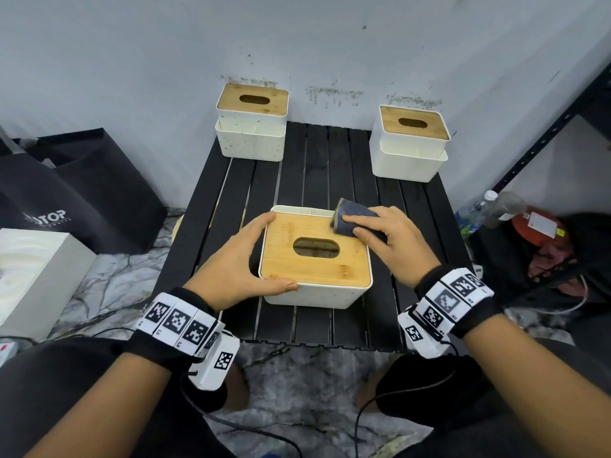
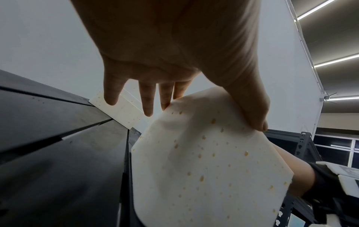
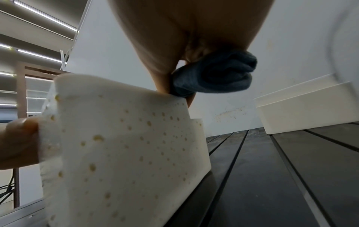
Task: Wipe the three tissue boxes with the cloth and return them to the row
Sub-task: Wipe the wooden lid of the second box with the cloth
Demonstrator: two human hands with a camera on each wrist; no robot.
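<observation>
Bamboo lid [image 1: 314, 249]: I saw the right hand [image 1: 393, 246] pinching the cloth [image 1: 355, 219] at its 1 o'clock corner.
Left hand [image 1: 241, 259]: fingers curled, bracing the near box [image 1: 314, 295].
Risk: I judged a hard push could skid the box.

A pale wall [image 1: 297, 38] is standing behind a black slatted table [image 1: 317, 166], showing dark specks low down. Marbled grey floor [image 1: 109, 285] is spreading around it. A black bag [image 1: 76, 193] is slumping at the left beside a white box [image 1: 36, 276]. A dark metal shelf [image 1: 555, 127] is rising at the right. Ceiling light strips [image 2: 336, 60] are glowing overhead, and a window [image 2: 349, 153] is showing beyond.
</observation>
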